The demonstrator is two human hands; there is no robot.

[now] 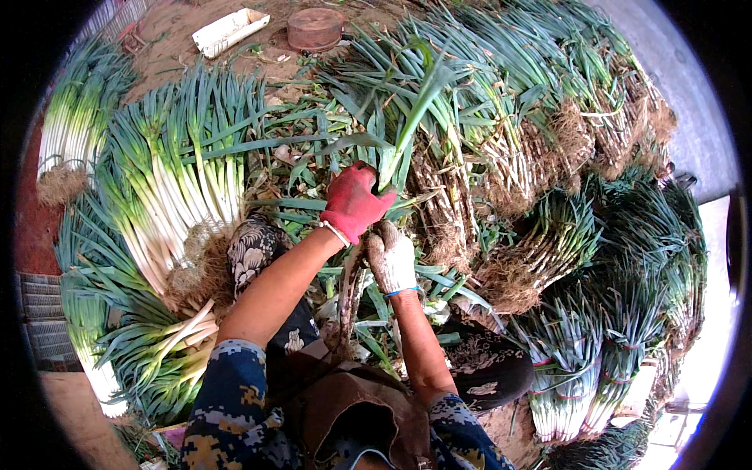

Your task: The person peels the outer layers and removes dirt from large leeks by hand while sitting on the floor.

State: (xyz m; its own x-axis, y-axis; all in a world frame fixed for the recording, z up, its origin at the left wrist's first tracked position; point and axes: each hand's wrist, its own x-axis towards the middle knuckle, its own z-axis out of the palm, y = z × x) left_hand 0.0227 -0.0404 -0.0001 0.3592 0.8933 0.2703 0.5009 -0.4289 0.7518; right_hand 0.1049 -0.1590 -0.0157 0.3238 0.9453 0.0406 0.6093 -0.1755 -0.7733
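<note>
My left hand [357,202], in a red glove, is closed round the upper stem of a leek-like green onion [405,138], whose green leaves rise above it. Just below, my right hand [390,258], in a whitish knit glove, has its fingers closed at the same plant's lower part; the exact grip is hidden. A brown, dirty stalk [349,294] hangs down below the hands towards my lap. To the left lie cleaned green onions [170,188] with white stems and bushy roots. Unpeeled green onions [443,200] with soil-brown stems lie close on the right.
Stripped leaves [294,123] litter the ground between the piles. A white tray [230,32] and a round reddish block [315,29] stand at the top. Tied bundles [567,393] lie at lower right, more unpeeled onions [617,117] at upper right. A white-stemmed bunch [73,129] is far left.
</note>
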